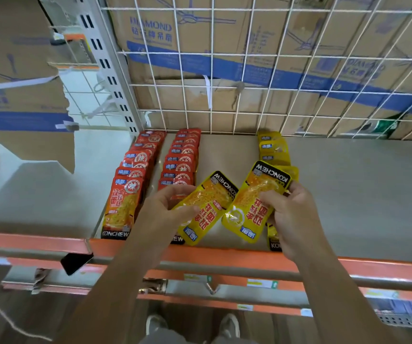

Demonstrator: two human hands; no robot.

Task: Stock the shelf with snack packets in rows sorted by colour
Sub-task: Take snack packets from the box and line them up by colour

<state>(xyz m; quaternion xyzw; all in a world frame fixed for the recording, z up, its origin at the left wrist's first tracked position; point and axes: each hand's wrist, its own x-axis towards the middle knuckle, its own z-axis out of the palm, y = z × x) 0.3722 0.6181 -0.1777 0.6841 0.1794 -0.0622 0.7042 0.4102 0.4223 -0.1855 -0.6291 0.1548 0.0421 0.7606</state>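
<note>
Your left hand (166, 207) pinches a yellow snack packet (209, 204) by its left edge, thumb on top and fingers curled beneath. Your right hand (294, 219) grips a second yellow packet (254, 202), with the fingers wrapped over its right side. Both packets are held face up above the near part of the grey shelf (349, 184), brand name at the far end, and their inner edges meet between your hands.

Behind and under your right hand, a yellow row (273, 148) of packets runs from the wire mesh back (224, 70) toward the near edge, its nearest packet partly hidden by your hand. To the left of your left hand lie two rows of red packets. The inner red row (182, 160) is just beyond your fingers and the outer red row (131, 184) is at the shelf's left end. Each is overlapped like tiles from far to near.

The orange shelf lip (224, 254) crosses under your forearms. A black phone (75, 263) lies on the ledge at near left. Cardboard boxes (200, 33) stand behind the mesh.
</note>
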